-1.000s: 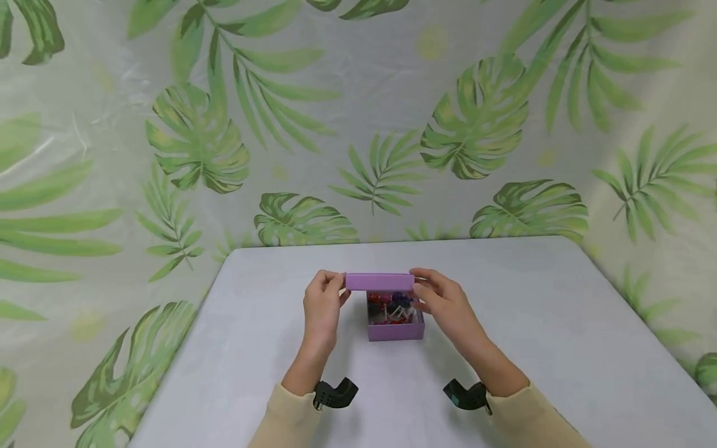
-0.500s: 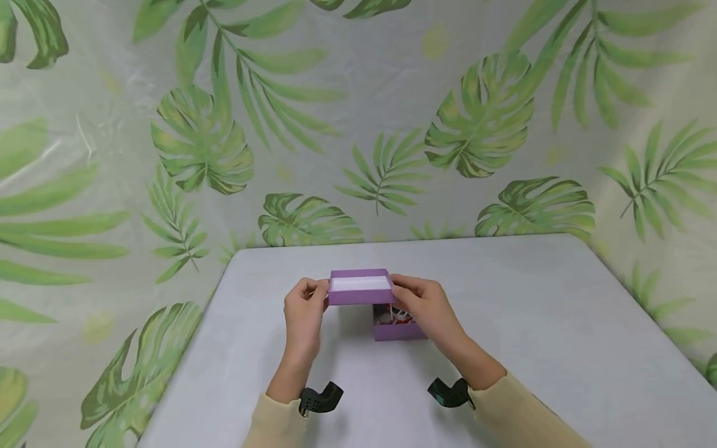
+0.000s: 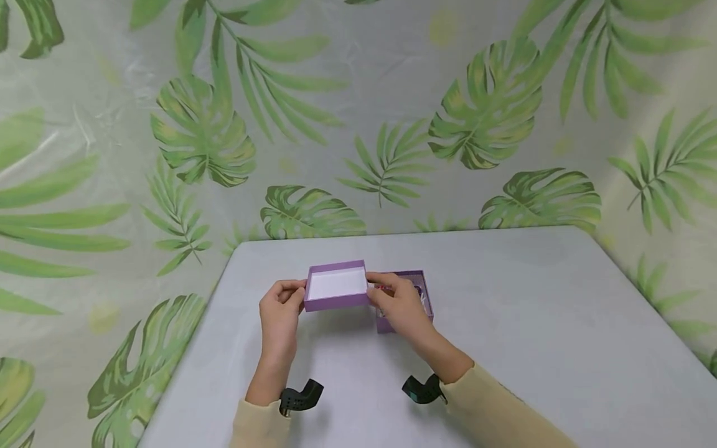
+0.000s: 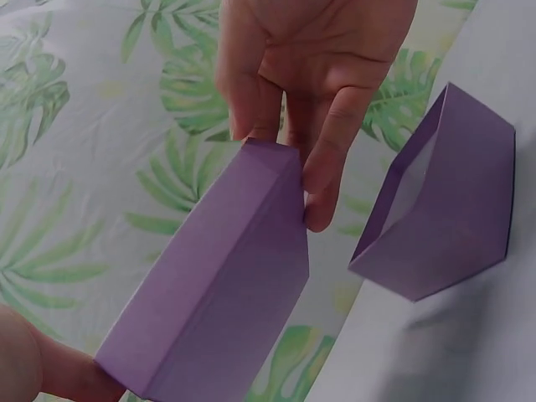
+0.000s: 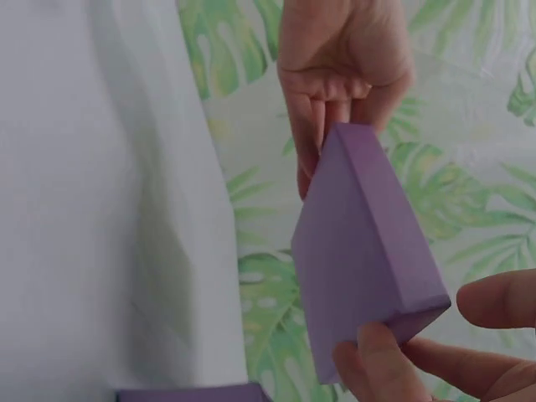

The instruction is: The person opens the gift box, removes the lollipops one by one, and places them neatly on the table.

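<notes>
A shallow purple box lid (image 3: 337, 302), white inside, is held up over the table with its open side facing me. My left hand (image 3: 278, 317) pinches its left end between thumb and fingers. At the other end my right hand (image 3: 402, 308) grips the lid's right edge; in the right wrist view, fingertips (image 5: 378, 347) press the lid's outer face. Behind and below the right hand stands the open purple box (image 3: 428, 302). Small colourful pieces (image 3: 417, 291) show inside it, largely hidden by that hand. In the left wrist view the box (image 4: 452, 209) appears beside the lid.
A white-covered table (image 3: 532, 323) spreads out under the hands. Past its far edge hangs a pale leaf-patterned sheet (image 3: 386, 81). Black wrist cameras (image 3: 302, 396) are strapped to both wrists, below beige sleeves (image 3: 498, 407).
Both hands have carried the lid left, off the box, and tipped it so that its white inside faces me. More of the box's rim now shows behind the right hand.
</notes>
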Available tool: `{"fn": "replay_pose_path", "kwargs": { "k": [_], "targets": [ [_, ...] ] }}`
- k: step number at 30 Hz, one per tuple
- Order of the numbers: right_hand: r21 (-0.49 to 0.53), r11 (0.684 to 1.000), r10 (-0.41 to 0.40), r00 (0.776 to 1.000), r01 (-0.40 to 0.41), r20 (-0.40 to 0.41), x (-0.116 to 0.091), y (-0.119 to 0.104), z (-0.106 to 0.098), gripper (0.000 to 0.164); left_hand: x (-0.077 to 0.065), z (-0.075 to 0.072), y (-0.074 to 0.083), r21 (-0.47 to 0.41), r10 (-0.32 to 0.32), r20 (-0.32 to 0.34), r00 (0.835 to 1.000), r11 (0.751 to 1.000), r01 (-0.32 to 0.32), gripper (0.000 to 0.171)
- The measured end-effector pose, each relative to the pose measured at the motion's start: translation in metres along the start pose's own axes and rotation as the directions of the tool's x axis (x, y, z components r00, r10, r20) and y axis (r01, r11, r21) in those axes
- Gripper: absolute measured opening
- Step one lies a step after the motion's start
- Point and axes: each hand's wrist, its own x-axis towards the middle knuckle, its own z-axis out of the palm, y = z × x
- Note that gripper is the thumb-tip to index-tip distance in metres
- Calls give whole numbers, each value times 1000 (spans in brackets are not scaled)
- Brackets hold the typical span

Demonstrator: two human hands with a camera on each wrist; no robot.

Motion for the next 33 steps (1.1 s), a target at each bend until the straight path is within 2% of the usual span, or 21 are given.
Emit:
{"fn": "replay_pose_path", "kwargs": {
  "k": [3,8,12,21,28,33],
  "targets": [
    [-33,999,-9,1000,9,-3,3,2,11,38,2,-8,0,21,1,-13,1000,1000,-1,16],
    [-14,1000,8,999,-8,52,4,5,28,39,5,-21,-2,91,3,-47,999,996,1,18],
    [-46,999,26,996,-22,83,3,6,41,38,9,-30,-7,139,1,-75,997,990,9,22],
    [-99,993,73,987,-58,146,2,18,67,41,18,-40,-27,221,-60,-142,988,971,91,24],
    [-159,986,84,984,-58,160,0,37,80,47,21,-43,-46,294,-121,-121,985,944,152,28],
    [-182,982,82,982,-51,170,1,47,86,48,23,-44,-55,328,-130,-94,987,932,154,31]
  ]
}}
